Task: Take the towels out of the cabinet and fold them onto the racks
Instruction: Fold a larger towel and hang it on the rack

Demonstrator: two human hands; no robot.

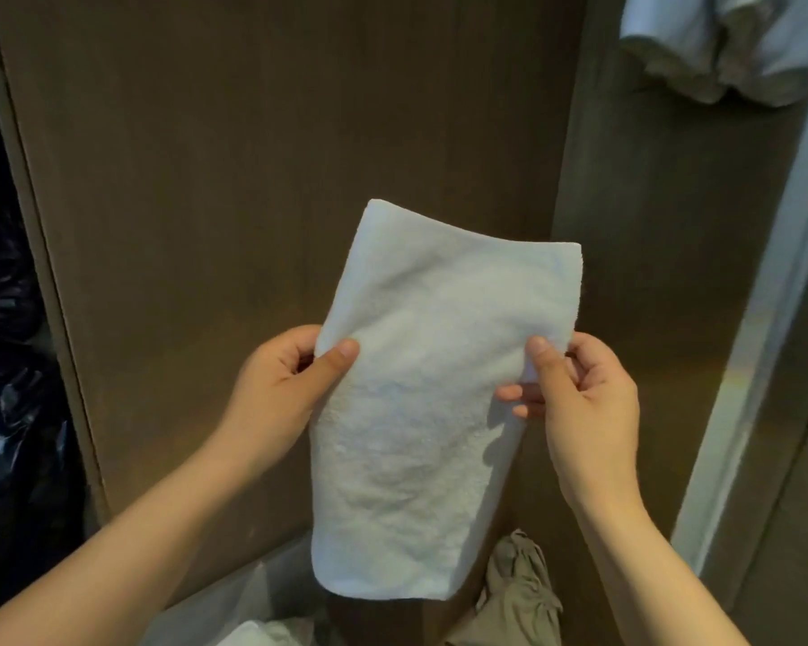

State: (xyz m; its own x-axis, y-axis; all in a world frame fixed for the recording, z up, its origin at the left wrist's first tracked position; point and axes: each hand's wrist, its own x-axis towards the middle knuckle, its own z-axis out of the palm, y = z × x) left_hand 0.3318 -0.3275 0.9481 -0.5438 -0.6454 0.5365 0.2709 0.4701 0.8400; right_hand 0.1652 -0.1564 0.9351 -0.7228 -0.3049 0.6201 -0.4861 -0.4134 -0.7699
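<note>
Pinching towel (416, 412) (left hand (276, 380), right hand (584, 403)).

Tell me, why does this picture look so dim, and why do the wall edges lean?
Head view: the light is low and warm, so the white towel is the brightest thing; the right hand throws a soft shadow on it; the brown panel has leaning edges, likely from the wide-angle lens; the metal strip at right carries pale glare; the whole frame is slightly soft.

Towel (430, 403) between left hand (281, 384) and right hand (579, 403) — before the cabinet door (276, 156).
</note>
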